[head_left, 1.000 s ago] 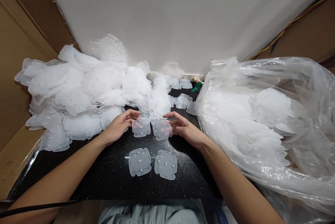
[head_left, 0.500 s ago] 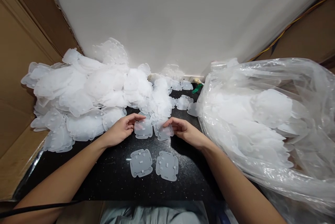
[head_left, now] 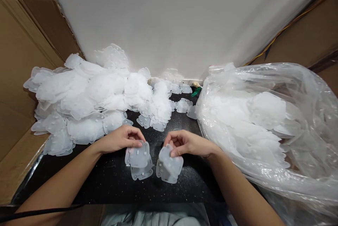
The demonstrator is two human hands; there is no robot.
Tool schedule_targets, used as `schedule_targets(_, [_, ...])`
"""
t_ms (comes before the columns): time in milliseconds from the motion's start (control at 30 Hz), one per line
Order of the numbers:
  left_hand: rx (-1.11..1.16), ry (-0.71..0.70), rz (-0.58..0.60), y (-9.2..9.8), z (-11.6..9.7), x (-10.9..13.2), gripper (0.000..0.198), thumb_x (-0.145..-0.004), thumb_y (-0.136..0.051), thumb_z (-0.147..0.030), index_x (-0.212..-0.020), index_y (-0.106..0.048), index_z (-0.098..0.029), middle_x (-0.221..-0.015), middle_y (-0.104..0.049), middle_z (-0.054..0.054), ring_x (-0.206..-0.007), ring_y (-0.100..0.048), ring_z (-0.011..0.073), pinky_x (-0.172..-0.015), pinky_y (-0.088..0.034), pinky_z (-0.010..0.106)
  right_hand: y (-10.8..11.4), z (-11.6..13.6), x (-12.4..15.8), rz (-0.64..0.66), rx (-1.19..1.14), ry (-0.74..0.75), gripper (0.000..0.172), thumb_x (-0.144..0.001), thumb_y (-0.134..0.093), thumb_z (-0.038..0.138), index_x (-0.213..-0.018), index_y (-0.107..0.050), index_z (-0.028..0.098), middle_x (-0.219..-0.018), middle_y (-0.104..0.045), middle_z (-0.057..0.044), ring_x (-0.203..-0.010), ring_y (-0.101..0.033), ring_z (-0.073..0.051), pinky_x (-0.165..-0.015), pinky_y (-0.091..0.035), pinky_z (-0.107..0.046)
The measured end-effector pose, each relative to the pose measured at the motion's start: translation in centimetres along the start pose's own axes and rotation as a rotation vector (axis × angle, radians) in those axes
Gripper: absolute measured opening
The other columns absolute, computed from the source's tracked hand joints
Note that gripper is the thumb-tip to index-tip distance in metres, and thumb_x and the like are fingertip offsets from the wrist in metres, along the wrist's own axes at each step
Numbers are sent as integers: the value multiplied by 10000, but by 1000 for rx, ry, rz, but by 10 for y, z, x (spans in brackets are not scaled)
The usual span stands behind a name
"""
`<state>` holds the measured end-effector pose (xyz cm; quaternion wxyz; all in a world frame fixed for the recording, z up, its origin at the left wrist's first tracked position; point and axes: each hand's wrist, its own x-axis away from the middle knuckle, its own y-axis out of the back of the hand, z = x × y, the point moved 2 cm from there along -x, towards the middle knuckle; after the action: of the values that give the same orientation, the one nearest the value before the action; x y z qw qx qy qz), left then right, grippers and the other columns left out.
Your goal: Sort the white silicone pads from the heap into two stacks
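Note:
My left hand (head_left: pixel 120 139) pinches a translucent white plastic piece (head_left: pixel 137 156) with small studs, held just over a like piece (head_left: pixel 142 173) lying on the black tabletop (head_left: pixel 111 180). My right hand (head_left: pixel 188 144) pinches another translucent piece (head_left: pixel 170 160), tilted above a piece (head_left: pixel 162 172) lying flat on the table. Both hands have their fingers curled, thumb and fingers closed on the top edge of the piece.
A big heap of the same white pieces (head_left: pixel 89 95) fills the left and back of the table. A clear plastic bag (head_left: pixel 266 127) holding more pieces lies at the right. Cardboard walls (head_left: pixel 18 78) stand at the left, a white wall behind. A small green object (head_left: pixel 196 92) lies at the back.
Both hands drew back toward me from the heap, each carrying a piece, and now hold those pieces over the two that lay flat on the table.

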<state>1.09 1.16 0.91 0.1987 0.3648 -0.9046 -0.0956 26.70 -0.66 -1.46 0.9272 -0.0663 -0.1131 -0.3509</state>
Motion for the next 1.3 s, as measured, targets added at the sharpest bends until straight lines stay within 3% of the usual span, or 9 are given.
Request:
schedule_targets(167, [-431, -191, -28, -4, 1, -4, 190, -812, -712, -388, -892, -778, -228, -889, -611, 35, -821, -594, 176, -732, -459, 270, 1, 7, -6, -137, 535, 152, 261, -718, -805, 415, -847, -718, 206, -811, -608, -15, -743, -562, -155, -650, -438, -262])
schedule_targets(333, [-731, -282, -376, 1, 5, -17, 183, -915, -532, -181, -972, -706, -186, -990, -594, 76, -967, -564, 233, -817, -476, 347, 7, 0, -25, -534, 813, 214, 127, -855, -682, 285, -955, -666, 207, -891, -616, -36, -746, -580, -161, -682, -468, -286])
schedule_targets(433, [-901, -277, -466, 4, 13, -24, 236, -887, -512, -114, -1049, -664, -191, -1036, -599, 89, -990, -564, 253, -780, -495, 360, 2, -8, -38, -576, 1074, 207, 157, -850, -677, 234, -998, -642, 196, -982, -610, -73, -858, -600, -202, -737, -487, -311])
schedule_targets(567, [-875, -290, -498, 5, 17, -28, 168, -895, -496, -162, -933, -653, -209, -1015, -627, 71, -916, -616, 223, -724, -509, 321, -4, -8, -46, -638, 1215, 254, 133, -907, -545, 196, -802, -627, 187, -864, -615, -88, -834, -589, -214, -718, -474, -312])
schedule_targets(633, [-722, -288, -545, 6, 15, -27, 151, -904, -476, -206, -901, -627, -209, -1034, -650, 69, -864, -640, 203, -720, -515, 314, -1, -4, -44, -736, 1078, 318, 184, -887, -524, 181, -711, -578, 201, -780, -607, -67, -797, -573, -204, -727, -462, -312])
schedule_targets(733, [-340, -261, -610, 10, 10, -24, 137, -905, -451, -279, -888, -566, -207, -1061, -687, 78, -839, -665, 197, -766, -529, 336, 10, -2, -39, -863, 505, 338, 183, -847, -558, 293, -686, -513, 218, -678, -573, -7, -675, -555, -169, -685, -461, -303])
schedule_targets(900, [-2, -194, -550, 13, 10, -25, 160, -849, -519, -352, -830, -563, -200, -956, -685, 64, -962, -638, 235, -885, -494, 385, 15, -9, -40, -632, -443, 238, 371, -686, -744, 472, -719, -466, 228, -648, -578, 51, -582, -590, -125, -698, -526, -322])
schedule_targets(1100, [310, -106, -483, 5, 25, -31, 517, -718, -692, -240, -1203, -517, -231, -1215, -605, 84, -1024, -650, 219, -832, -523, 339, 13, -17, -37, -515, -513, 120, 442, -606, -826, 292, -923, -525, 226, -742, -679, 39, -703, -669, -134, -764, -540, -317])
schedule_targets(1300, [573, 21, -423, 2, 23, -27, 440, -760, -732, -270, -1172, -582, -233, -1101, -699, 48, -1062, -661, 208, -922, -503, 341, 16, -21, -32, -445, -471, 103, 421, -643, -774, 239, -996, -545, 223, -829, -697, 17, -783, -685, -143, -827, -535, -338])
